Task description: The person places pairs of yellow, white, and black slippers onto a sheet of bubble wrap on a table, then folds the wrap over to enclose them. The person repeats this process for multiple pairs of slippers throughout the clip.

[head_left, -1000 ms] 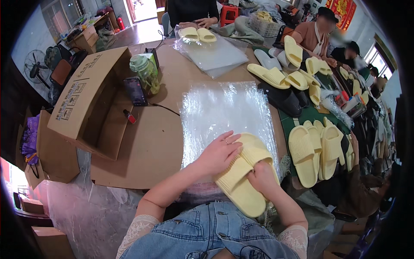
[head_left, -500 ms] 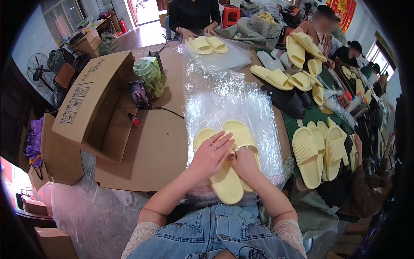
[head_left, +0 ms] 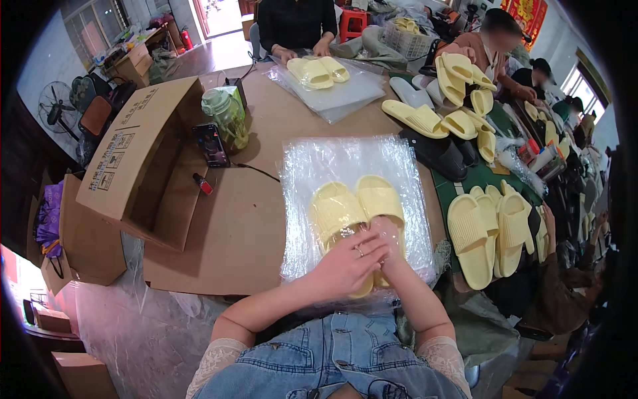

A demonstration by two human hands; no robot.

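Observation:
Two pale yellow slide slippers lie side by side on a stack of clear plastic bags in front of me, toes pointing away. Shiny film appears to cover the left slipper; I cannot tell how far it reaches over the right slipper. My left hand, with a ring on it, lies across the heel area, fingers stretched toward my right hand and overlapping it. At the opening of the right slipper rests my right hand; its fingers are partly hidden by the strap and my left hand.
An open cardboard box, a phone, a green-lidded jar and a small red bottle stand at left. More yellow slippers are piled at right. Across the table a person handles bagged slippers; other people sit at right.
The left slipper has gone from slanting under my left hand to lying straight beside the other. My left hand has moved nearer to me. The raised plastic film beyond the slippers has come down.

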